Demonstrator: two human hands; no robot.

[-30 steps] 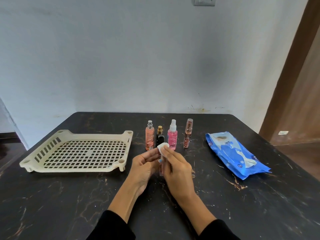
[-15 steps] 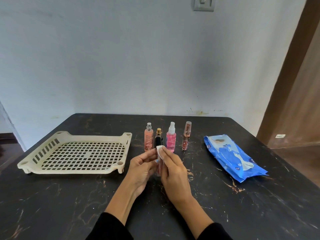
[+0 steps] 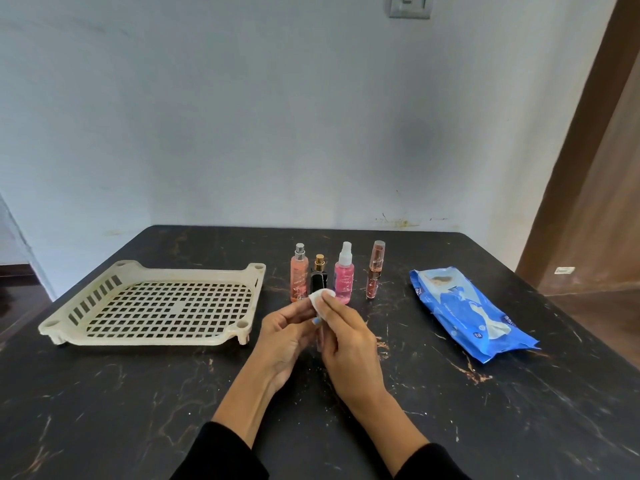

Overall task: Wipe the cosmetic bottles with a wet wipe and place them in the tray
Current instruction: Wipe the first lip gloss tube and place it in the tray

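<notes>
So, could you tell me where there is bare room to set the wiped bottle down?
The tray holds nothing yet, so its whole grid is free. Bare table also lies between the lip-gloss tube and the blue wipes pack, and along the near edge. It is crowded behind the hands, where four bottles stand in a close row.

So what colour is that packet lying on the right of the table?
Bright blue with some white print, the wipes packet shows clearly in the head view.
</notes>
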